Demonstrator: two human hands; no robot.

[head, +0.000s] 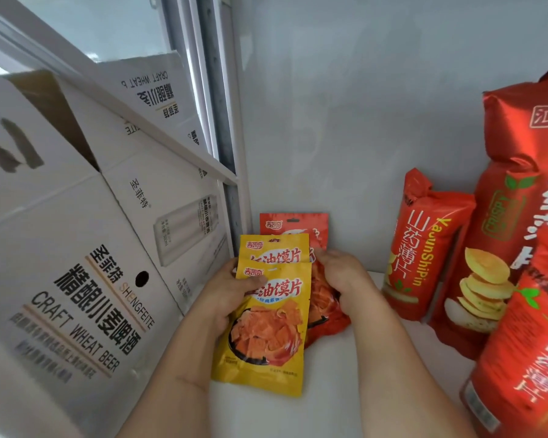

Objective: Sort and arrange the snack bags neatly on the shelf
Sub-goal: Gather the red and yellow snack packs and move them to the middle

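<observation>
Two yellow snack bags [266, 336] overlap on the white shelf [345, 390], one slightly behind and above the other. My left hand [231, 295] grips their left edge, thumb across the front bag. Behind them stand red snack bags [298, 227] of the same brand. My right hand [345, 273] is closed on the front red snack bag [326, 314], which tilts to the right. Several tall red chip bags [424, 248] stand on the right side of the shelf.
White craft wheat beer cartons [86, 279] fill the left, stacked on a neighbouring rack. A grey metal upright [222, 105] separates them from the shelf. The pale back wall [361, 121] is close behind the bags. A large red bag [525, 358] leans at the near right.
</observation>
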